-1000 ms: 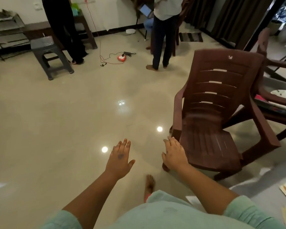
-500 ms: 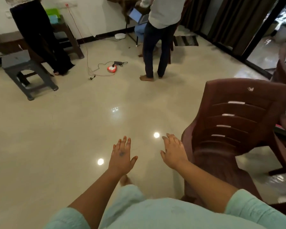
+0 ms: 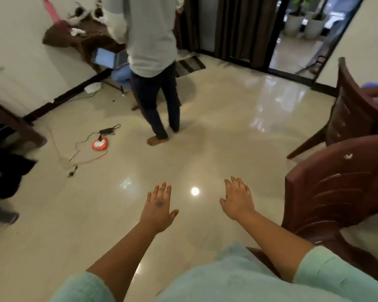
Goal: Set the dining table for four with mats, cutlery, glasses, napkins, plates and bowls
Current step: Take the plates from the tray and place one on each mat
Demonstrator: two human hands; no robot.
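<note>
Head view only: both hands were out in front over the bare glossy floor, palms down, nothing in either. The left hand had fingers straight and slightly spread; the right hand likewise, relaxed and flat, empty. Landmark: the near brown plastic chair. The right hand was just left of its backrest, not touching; the left hand further left, well apart from it. A second brown chair stood beyond the near one, toward the doorway. No mats, cutlery, glasses, napkins, plates or bowls were in view, and the bench itself was not clearly visible; probably it lay off to the right behind the chairs, since they faced that way. The arms were likely held out empty for balance or readiness while walking, so my guess is a transit step between fetching items. Far left of the chair, a standing person faced the wall, and a red gadget with cables lay on the floor, a trip hazard if the walk goes that way.
</note>
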